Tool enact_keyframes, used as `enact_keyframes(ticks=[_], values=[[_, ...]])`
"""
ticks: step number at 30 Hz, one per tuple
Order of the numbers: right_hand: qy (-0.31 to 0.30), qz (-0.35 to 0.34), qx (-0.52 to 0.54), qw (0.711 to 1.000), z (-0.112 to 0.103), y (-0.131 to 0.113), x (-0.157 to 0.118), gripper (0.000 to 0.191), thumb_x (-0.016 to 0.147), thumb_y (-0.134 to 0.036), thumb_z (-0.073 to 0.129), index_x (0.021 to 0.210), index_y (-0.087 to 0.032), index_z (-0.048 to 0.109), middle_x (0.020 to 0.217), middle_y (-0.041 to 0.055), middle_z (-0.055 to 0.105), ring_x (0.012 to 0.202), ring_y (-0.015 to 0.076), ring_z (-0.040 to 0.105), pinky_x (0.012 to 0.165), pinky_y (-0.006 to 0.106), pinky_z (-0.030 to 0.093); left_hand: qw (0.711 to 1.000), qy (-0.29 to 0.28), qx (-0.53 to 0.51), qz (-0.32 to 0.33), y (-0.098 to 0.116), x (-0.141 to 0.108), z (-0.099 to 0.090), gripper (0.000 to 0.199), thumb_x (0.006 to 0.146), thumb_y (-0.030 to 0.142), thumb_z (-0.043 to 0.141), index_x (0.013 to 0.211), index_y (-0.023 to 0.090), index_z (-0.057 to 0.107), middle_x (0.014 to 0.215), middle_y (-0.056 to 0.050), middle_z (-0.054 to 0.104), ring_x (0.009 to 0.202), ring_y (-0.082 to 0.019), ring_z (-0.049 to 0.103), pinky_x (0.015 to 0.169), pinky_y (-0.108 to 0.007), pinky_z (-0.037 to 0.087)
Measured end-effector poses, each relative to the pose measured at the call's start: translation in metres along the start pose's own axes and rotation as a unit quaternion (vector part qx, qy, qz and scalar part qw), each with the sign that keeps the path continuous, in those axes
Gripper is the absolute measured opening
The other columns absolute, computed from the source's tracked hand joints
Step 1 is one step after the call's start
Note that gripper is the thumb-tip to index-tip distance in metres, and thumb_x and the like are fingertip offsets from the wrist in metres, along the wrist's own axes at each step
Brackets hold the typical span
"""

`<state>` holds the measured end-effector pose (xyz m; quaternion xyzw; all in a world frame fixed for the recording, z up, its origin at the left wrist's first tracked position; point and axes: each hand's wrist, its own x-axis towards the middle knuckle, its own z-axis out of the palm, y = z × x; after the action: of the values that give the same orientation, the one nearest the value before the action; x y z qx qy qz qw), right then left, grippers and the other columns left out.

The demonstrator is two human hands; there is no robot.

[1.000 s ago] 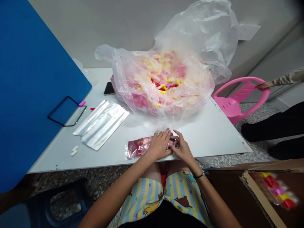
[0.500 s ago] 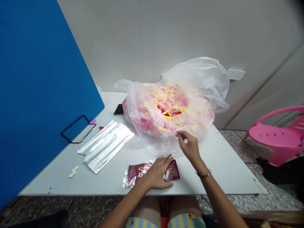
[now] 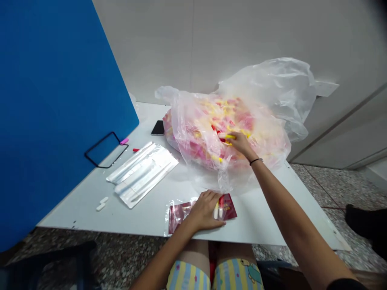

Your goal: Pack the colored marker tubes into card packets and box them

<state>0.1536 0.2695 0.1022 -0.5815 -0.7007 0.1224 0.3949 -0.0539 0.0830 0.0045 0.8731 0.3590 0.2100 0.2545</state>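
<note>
My left hand (image 3: 206, 210) rests over a flat maroon packet (image 3: 178, 211) with clear plastic, near the table's front edge. Its fingers bend across the packet while the thumb lies apart below. Beside the fingertips are short white, yellowish and red stick-shaped pieces (image 3: 220, 208). Farther back, my right hand (image 3: 240, 143) reaches into the torn opening of a big translucent plastic bag (image 3: 193, 141). Its fingers are closed on a small yellow-and-white stick-shaped piece (image 3: 229, 137). Many red, yellow and pink pieces show inside the bag and through its film.
Silvery flat pouches (image 3: 145, 173) lie left of the bag. Near them are a black phone (image 3: 157, 127), a black wire frame (image 3: 106, 150), a pink piece (image 3: 124, 141), a red piece (image 3: 136, 150) and two white pieces (image 3: 101, 205). A blue panel (image 3: 66, 112) borders the table's left side.
My right hand has moved from the bag's near edge up into its opening and now grips a piece. My left hand stays on the packet. The view has shifted slightly.
</note>
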Motion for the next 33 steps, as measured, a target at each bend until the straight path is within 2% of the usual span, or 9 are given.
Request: enact_keyframes(ticks=[4, 7, 9, 14, 17, 20, 25, 30, 33], values=[[0.124, -0.033, 0.155, 0.980, -0.044, -0.009, -0.029, 0.022, 0.074, -0.030, 0.065, 0.089, -0.014, 0.066, 0.078, 0.0033, 0.066, 0.069, 0.0163, 0.062, 0.065, 0.029, 0.051, 1.000, 0.000, 0.009, -0.001, 0.000, 0.000, 0.002, 0.081, 0.057, 0.043, 0.080, 0.126, 0.016, 0.048, 0.115, -0.011, 0.059, 0.109, -0.030, 0.050, 0.098, -0.044, 0.037], [0.143, -0.039, 0.189, 0.971, -0.069, -0.022, -0.067, 0.021, 0.070, -0.034, 0.072, 0.081, -0.017, 0.065, 0.075, 0.0010, 0.063, 0.066, 0.0141, 0.060, 0.060, 0.027, 0.051, 1.000, 0.002, 0.007, 0.001, -0.001, 0.000, 0.002, 0.079, 0.059, 0.044, 0.078, 0.127, 0.020, 0.046, 0.117, -0.009, 0.058, 0.111, -0.030, 0.050, 0.098, -0.045, 0.037], [0.145, -0.013, 0.203, 0.968, -0.073, -0.030, -0.095, 0.021, 0.069, -0.035, 0.074, 0.076, -0.018, 0.063, 0.071, -0.0002, 0.060, 0.062, 0.0129, 0.058, 0.055, 0.025, 0.049, 1.000, -0.001, 0.008, 0.002, 0.000, 0.001, 0.002, 0.078, 0.060, 0.043, 0.078, 0.127, 0.021, 0.046, 0.117, -0.009, 0.058, 0.110, -0.030, 0.050, 0.098, -0.045, 0.036], [0.084, 0.103, 0.256, 0.957, -0.033, -0.033, -0.169, 0.032, 0.072, -0.039, 0.070, 0.095, -0.020, 0.057, 0.066, -0.0014, 0.060, 0.054, 0.0135, 0.056, 0.050, 0.025, 0.048, 1.000, -0.007, 0.018, 0.001, 0.001, 0.002, 0.001, 0.080, 0.058, 0.044, 0.078, 0.127, 0.020, 0.046, 0.116, -0.010, 0.058, 0.109, -0.030, 0.051, 0.097, -0.045, 0.038], [0.059, 0.166, 0.223, 0.959, 0.001, -0.025, -0.208, 0.043, 0.077, -0.040, 0.065, 0.112, -0.021, 0.050, 0.066, -0.0020, 0.060, 0.056, 0.0154, 0.058, 0.053, 0.027, 0.049, 1.000, -0.001, 0.022, 0.003, 0.001, 0.002, 0.002, 0.082, 0.058, 0.045, 0.079, 0.128, 0.019, 0.045, 0.117, -0.011, 0.057, 0.111, -0.030, 0.051, 0.098, -0.044, 0.038], [0.004, 0.193, 0.206, 0.959, 0.019, -0.016, -0.235, 0.047, 0.081, -0.040, 0.060, 0.121, -0.021, 0.045, 0.067, -0.0021, 0.059, 0.056, 0.0162, 0.058, 0.055, 0.028, 0.049, 1.000, 0.000, 0.025, 0.008, 0.000, 0.002, 0.004, 0.078, 0.059, 0.045, 0.078, 0.126, 0.020, 0.047, 0.117, -0.010, 0.058, 0.110, -0.029, 0.051, 0.098, -0.044, 0.037], [-0.016, 0.199, 0.239, 0.950, 0.015, -0.007, -0.245, 0.042, 0.078, -0.040, 0.062, 0.114, -0.021, 0.052, 0.079, 0.0019, 0.061, 0.060, 0.0160, 0.058, 0.052, 0.028, 0.050, 0.999, 0.008, 0.029, 0.016, -0.002, 0.002, 0.006, 0.077, 0.059, 0.044, 0.078, 0.125, 0.019, 0.048, 0.116, -0.010, 0.058, 0.110, -0.029, 0.051, 0.098, -0.043, 0.037], [0.148, 0.200, 0.222, 0.943, 0.008, -0.004, -0.238, 0.046, 0.076, -0.038, 0.066, 0.116, -0.020, 0.052, 0.087, 0.0034, 0.058, 0.068, 0.0157, 0.058, 0.061, 0.030, 0.052, 0.999, 0.008, 0.027, 0.019, -0.001, 0.002, 0.006, 0.080, 0.059, 0.044, 0.078, 0.128, 0.019, 0.046, 0.117, -0.011, 0.058, 0.111, -0.029, 0.050, 0.098, -0.043, 0.036], [0.129, 0.184, 0.219, 0.949, 0.014, -0.004, -0.239, 0.046, 0.077, -0.037, 0.065, 0.117, -0.020, 0.052, 0.087, 0.0032, 0.058, 0.069, 0.0158, 0.059, 0.065, 0.030, 0.052, 0.999, 0.007, 0.027, 0.023, -0.001, 0.002, 0.006, 0.082, 0.059, 0.044, 0.079, 0.128, 0.017, 0.045, 0.117, -0.011, 0.058, 0.110, -0.029, 0.051, 0.098, -0.043, 0.037]])
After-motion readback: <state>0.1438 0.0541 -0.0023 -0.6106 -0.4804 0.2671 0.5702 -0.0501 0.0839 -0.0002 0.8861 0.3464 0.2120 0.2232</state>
